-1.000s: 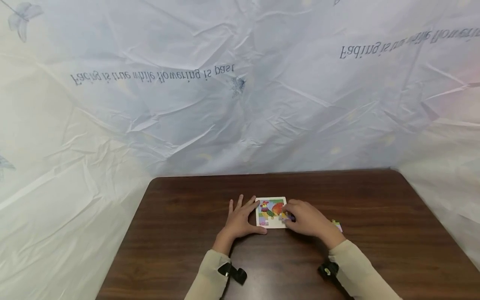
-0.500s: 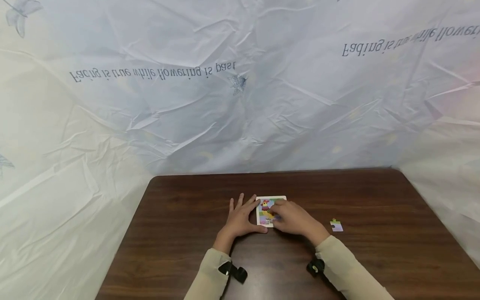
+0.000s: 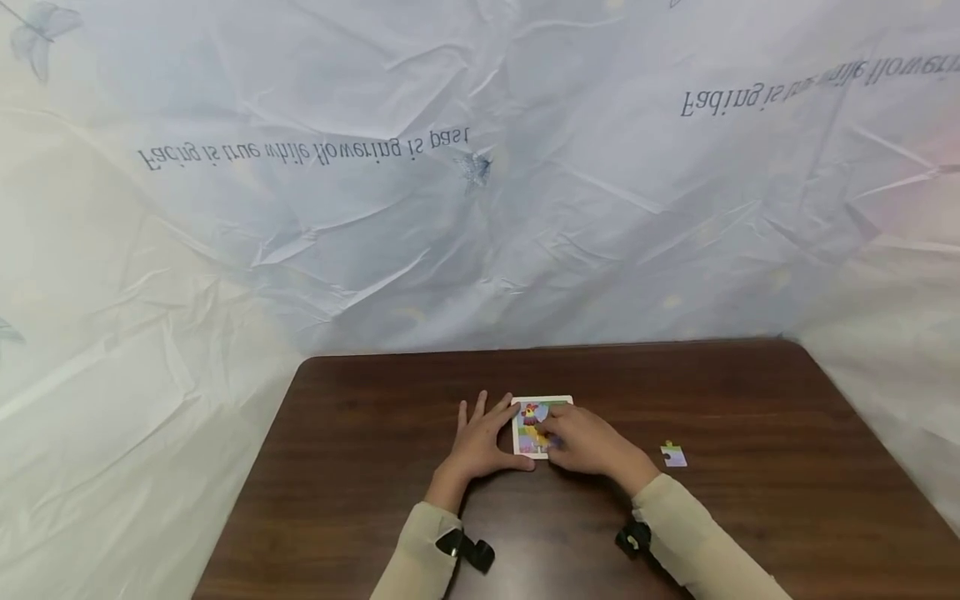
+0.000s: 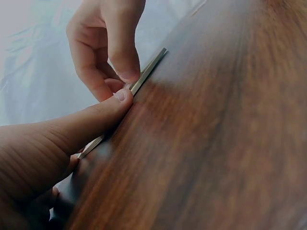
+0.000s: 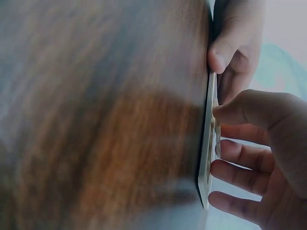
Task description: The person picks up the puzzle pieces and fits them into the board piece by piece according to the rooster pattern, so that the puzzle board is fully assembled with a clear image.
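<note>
In the head view a small square jigsaw board (image 3: pixel 551 397) with a pale border and a rooster picture lies flat on the table. My left hand (image 3: pixel 478 443) is spread at its left side, fingertips on the upper left corner and thumb along the near edge. Over the board's right half, my right hand (image 3: pixel 596 443) holds a puzzle piece (image 5: pixel 218 141) between thumb and fingers, close against the board's face; much of the piece is hidden. The right wrist view has the board (image 5: pixel 205 167) edge-on, with the left thumb at its near edge.
One loose puzzle piece (image 3: pixel 674 456), lilac and green, lies on the brown wooden table (image 3: pixel 360 467) to the right of the right hand. Behind the table hangs a wrinkled pale sheet (image 3: pixel 375 217) with printed lettering. Dark straps with cameras (image 3: pixel 467 550) sit at both wrists.
My right hand has moved left from the board's right edge onto its right half, carrying the piece, and then stays there. The loose piece at right has come into full view. My left hand stays put.
</note>
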The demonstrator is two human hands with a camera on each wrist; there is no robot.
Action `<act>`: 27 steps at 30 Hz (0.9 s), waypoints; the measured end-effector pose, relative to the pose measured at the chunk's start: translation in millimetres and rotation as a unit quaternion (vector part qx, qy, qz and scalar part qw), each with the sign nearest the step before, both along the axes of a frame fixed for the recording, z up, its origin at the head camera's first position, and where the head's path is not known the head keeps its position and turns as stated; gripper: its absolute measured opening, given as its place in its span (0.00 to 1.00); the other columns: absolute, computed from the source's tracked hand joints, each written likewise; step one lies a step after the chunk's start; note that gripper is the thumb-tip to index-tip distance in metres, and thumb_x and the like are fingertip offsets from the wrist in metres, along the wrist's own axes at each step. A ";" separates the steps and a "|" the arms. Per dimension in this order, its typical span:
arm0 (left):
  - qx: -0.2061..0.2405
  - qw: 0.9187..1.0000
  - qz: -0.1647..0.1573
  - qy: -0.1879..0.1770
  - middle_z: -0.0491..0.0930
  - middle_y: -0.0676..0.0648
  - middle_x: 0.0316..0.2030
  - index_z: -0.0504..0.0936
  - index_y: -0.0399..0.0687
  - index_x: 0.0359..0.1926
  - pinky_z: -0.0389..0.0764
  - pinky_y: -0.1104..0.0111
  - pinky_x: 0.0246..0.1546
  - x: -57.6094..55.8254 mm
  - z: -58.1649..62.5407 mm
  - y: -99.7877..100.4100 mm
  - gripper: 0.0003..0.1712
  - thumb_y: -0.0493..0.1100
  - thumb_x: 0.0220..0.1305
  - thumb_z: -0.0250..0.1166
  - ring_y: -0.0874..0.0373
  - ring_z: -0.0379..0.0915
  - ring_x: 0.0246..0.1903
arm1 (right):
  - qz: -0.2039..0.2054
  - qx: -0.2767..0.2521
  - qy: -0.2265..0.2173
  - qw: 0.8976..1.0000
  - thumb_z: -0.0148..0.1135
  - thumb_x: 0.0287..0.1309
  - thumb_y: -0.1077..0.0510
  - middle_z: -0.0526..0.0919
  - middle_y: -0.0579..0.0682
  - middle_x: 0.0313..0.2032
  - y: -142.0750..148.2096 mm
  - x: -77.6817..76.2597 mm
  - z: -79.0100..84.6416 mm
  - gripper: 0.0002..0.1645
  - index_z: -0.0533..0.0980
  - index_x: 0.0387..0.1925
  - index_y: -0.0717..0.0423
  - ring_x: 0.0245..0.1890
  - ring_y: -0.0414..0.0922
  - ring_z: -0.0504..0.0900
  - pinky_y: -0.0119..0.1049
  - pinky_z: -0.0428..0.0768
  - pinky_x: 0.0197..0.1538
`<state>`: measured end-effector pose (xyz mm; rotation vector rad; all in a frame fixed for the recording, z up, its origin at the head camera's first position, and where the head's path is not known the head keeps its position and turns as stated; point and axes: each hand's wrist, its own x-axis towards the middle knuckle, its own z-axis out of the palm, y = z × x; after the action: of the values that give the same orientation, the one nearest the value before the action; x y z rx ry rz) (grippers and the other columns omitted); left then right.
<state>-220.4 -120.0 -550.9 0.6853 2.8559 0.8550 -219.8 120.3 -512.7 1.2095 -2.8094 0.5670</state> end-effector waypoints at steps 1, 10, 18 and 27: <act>-0.001 1.000 -0.001 -0.001 0.56 0.50 0.82 0.66 0.58 0.81 0.31 0.34 0.77 0.0 0.1 0.3 0.61 0.70 0.51 0.80 0.38 0.35 0.83 | 0.003 0.000 0.000 1.000 0.71 0.62 0.62 0.83 0.50 0.41 0.2 -0.1 -0.2 0.14 0.87 0.49 0.59 0.31 0.38 0.74 0.36 0.76 0.35; -0.001 1.000 -0.005 -0.001 0.56 0.50 0.82 0.65 0.58 0.82 0.31 0.33 0.77 -2.2 -1.3 -0.5 0.61 0.70 0.51 0.80 0.37 0.35 0.83 | 0.009 -0.003 -0.012 1.000 0.71 0.63 0.63 0.82 0.50 0.40 -2.1 -1.7 -0.2 0.14 0.87 0.50 0.61 0.33 0.39 0.76 0.37 0.78 0.36; -0.004 1.000 -0.009 0.001 0.56 0.49 0.82 0.65 0.58 0.82 0.32 0.33 0.77 -4.2 -1.1 -1.4 0.61 0.70 0.52 0.80 0.37 0.35 0.83 | 0.002 -0.005 -0.029 1.000 0.70 0.62 0.63 0.82 0.49 0.40 -2.5 -3.3 0.9 0.14 0.87 0.49 0.61 0.33 0.38 0.73 0.36 0.75 0.36; -0.002 1.000 -0.007 0.001 0.56 0.50 0.82 0.65 0.58 0.81 0.31 0.33 0.77 -3.4 -1.1 -1.8 0.61 0.71 0.51 0.79 0.37 0.35 0.83 | 0.011 -0.008 -0.021 1.000 0.72 0.63 0.62 0.83 0.49 0.40 -1.6 -0.9 1.9 0.13 0.88 0.49 0.59 0.35 0.40 0.78 0.38 0.79 0.37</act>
<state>-223.8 -121.9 -552.0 0.7051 2.8498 0.8464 -220.7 118.7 -510.8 1.2427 -2.8238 0.6232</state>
